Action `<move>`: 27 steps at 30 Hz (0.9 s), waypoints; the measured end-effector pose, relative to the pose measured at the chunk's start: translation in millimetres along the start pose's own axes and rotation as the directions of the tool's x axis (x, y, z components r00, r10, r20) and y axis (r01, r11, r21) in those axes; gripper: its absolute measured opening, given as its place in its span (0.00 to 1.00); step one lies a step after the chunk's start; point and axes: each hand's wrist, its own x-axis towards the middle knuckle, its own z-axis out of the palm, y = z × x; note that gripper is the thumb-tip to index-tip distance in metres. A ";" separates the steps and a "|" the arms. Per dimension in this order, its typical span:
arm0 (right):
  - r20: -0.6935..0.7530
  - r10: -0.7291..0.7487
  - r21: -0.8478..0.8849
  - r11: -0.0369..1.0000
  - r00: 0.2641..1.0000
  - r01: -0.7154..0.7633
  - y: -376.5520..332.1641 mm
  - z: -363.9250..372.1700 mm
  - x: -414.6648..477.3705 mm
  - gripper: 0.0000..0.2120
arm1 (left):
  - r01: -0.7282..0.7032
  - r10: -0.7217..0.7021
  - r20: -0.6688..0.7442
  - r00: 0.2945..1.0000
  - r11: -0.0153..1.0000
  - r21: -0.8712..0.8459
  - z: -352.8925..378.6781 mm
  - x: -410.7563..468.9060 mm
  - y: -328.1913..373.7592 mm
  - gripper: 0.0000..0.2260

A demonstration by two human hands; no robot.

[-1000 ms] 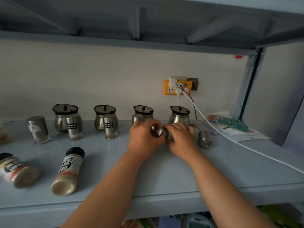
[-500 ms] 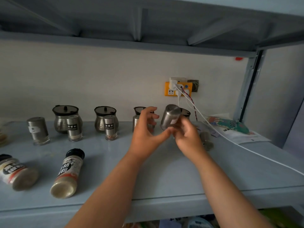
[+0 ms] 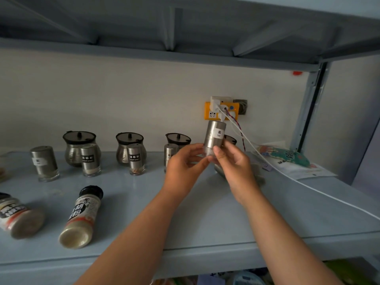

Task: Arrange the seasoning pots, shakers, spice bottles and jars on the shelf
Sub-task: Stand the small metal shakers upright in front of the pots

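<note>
Both hands hold one steel shaker [image 3: 214,136] upright in the air above the shelf [image 3: 205,219]: the left hand [image 3: 185,169] and the right hand [image 3: 236,169] pinch its lower end between thumb and fingertips, so its base is covered. Just behind the left hand stands a small shaker [image 3: 169,152], half hidden by the fingers, in front of a black-lidded pot [image 3: 177,138]. Behind the right hand only the lid edge of another pot [image 3: 231,138] shows. Just right of the right hand lies something grey, too blurred to name. Well left of the hands a pepper bottle [image 3: 82,217] lies on its side; beyond it a second bottle [image 3: 18,218] is cut off by the frame edge
</note>
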 end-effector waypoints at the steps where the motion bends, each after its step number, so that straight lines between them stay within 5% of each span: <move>1: -0.006 -0.007 -0.016 1.000 1.000 0.007 0.6 0.7 0.7 0.08 | 0.006 -0.006 0.000 1.000 1.000 0.000 0.7 -0.3 0.1 0.15; 8: -0.055 -0.020 -0.050 0.999 0.998 0.017 4.0 2.3 2.2 0.19 | 0.022 -0.020 -0.021 1.000 0.998 0.056 3.2 -1.2 -0.2 0.14; 15: -0.122 -0.055 -0.092 0.995 0.991 0.044 10.3 7.9 3.7 0.14 | 0.027 -0.004 -0.103 0.995 0.975 0.219 7.0 -3.7 -4.1 0.15; 27: -0.101 0.043 -0.246 0.967 0.994 -0.067 15.9 9.9 7.3 0.14 | 0.218 -0.173 -0.141 0.975 0.878 0.427 19.0 22.5 -8.3 0.13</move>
